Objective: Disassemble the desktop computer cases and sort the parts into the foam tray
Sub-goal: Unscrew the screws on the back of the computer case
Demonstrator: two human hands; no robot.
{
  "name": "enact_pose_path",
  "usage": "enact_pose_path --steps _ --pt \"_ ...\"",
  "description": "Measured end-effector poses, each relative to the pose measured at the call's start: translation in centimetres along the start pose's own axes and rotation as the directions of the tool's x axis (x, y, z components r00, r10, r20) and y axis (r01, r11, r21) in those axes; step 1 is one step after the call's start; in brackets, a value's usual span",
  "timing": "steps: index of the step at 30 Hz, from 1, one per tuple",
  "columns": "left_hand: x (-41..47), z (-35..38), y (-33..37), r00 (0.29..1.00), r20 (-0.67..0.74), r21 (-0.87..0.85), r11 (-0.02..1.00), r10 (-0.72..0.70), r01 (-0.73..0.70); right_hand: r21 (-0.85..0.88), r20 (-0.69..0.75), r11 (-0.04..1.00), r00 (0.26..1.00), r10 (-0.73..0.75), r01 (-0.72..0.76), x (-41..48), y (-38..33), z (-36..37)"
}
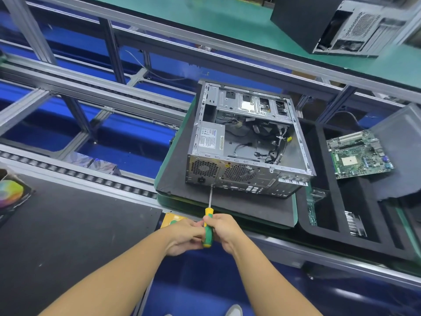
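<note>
A green and yellow screwdriver (207,231) is held by both hands. The left hand (184,236) is closed around the lower part of the handle, and the right hand (224,231) is wrapped around the handle from the other side, its fingertips placed near the yellow top. The metal shaft is pointed away from the person, and its tip is set against the rear panel of the open computer case (246,142), just below the power socket.

The case is laid on its side on a dark foam pad (175,176), toward the pad's right edge, with the rear panel turned to the near edge. A power supply (209,139) is seen in the case's left corner, and loose cables are left inside.

The foam tray (330,183) is placed just beside the pad's right edge. A green motherboard (360,153) is laid toward the tray's far edge. A second computer case (337,26) is set on the green conveyor surface (205,17) beyond.
</note>
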State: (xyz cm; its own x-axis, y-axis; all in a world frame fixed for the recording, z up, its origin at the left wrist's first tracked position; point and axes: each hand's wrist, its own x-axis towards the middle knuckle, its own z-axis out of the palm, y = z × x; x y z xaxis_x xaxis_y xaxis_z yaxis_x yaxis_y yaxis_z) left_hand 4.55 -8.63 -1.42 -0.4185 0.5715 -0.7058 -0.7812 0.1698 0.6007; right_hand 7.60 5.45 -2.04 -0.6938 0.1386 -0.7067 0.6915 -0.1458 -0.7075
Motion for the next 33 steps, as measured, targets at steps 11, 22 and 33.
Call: enact_pose_path --steps 11,22,33 --pt "0.8 1.2 -1.4 0.960 -0.261 0.121 0.990 0.104 -0.075 0.013 -0.158 1.000 0.987 -0.018 0.020 0.2 0.4 1.2" --pt "0.2 0.6 -1.2 0.989 -0.146 0.167 0.985 -0.021 0.046 0.127 -0.063 0.989 0.995 -0.073 0.080 -0.1 2.3 0.0" --pt "-3.6 1.1 13.4 0.188 0.420 0.903 -0.389 0.888 -0.182 0.154 -0.163 0.988 0.986 0.017 0.009 -0.5 2.7 1.5"
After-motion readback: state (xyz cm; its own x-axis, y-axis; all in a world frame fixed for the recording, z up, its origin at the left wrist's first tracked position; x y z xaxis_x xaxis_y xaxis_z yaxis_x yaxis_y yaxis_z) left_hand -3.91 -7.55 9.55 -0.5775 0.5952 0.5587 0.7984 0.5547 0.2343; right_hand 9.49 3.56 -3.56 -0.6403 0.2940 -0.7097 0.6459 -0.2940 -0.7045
